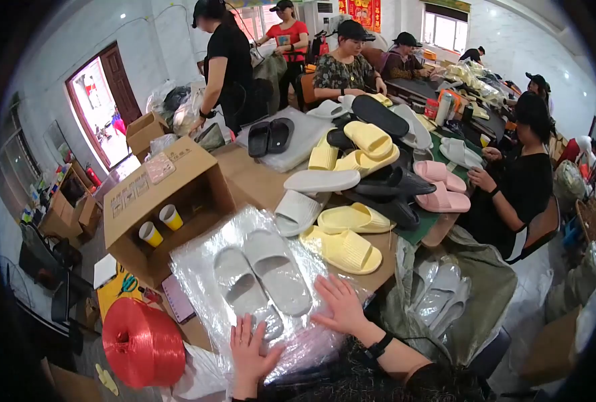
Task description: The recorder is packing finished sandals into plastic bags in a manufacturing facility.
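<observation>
Beside the open brown cardboard box (170,194): lying on the table, a pair of pale grey foam slide sandals (261,275) sealed inside a crinkled clear plastic bag (207,268).
Sandals' long axis: running from the near table edge up and slightly left, heels toward the hands, toes pointing away toward the box.
Left hand (251,352): pressing flat on the bag's near edge, fingers spread, just below the left sandal's heel.
Right hand (341,305): lying flat and open on the bag, touching it just right of the right sandal's heel; sitting nearer the pair than the left.
Edges: bag's near edge overhanging the table rim close to the body.
Open room: crowding on the far right from yellow foam slide sandals (345,248); big red spool of plastic twine (142,343) sitting low on the left, below the box.
</observation>
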{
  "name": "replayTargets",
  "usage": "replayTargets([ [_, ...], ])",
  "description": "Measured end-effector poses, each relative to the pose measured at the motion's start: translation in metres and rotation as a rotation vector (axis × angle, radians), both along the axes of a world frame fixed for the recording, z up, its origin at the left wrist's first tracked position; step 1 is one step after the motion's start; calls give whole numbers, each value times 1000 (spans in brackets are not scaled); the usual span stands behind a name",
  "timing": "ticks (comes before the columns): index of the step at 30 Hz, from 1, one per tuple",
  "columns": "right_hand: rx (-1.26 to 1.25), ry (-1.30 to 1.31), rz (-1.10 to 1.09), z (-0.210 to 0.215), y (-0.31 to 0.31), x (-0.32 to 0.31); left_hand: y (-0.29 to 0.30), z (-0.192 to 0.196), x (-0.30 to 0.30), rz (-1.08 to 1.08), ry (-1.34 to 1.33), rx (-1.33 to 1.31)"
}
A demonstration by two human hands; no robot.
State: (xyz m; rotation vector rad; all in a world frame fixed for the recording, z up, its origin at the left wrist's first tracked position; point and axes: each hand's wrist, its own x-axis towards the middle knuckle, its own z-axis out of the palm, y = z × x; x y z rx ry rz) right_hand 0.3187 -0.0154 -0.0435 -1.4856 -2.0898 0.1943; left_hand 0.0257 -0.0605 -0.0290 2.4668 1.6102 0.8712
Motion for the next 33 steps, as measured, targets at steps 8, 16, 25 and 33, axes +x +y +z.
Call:
replayTargets([
  [8, 240, 205, -46, 60, 15, 15, 7, 13, -1, 6, -29, -51],
  [16, -89, 83, 49, 92, 68, -85, 3, 11, -8, 116, -66, -25],
  [25, -67, -116, -4, 44, 103, -147, -6, 2, -13, 123, -19, -160],
  [33, -10, -67, -59, 33, 113, -150, 9, -1, -9, 133, -96, -132],
])
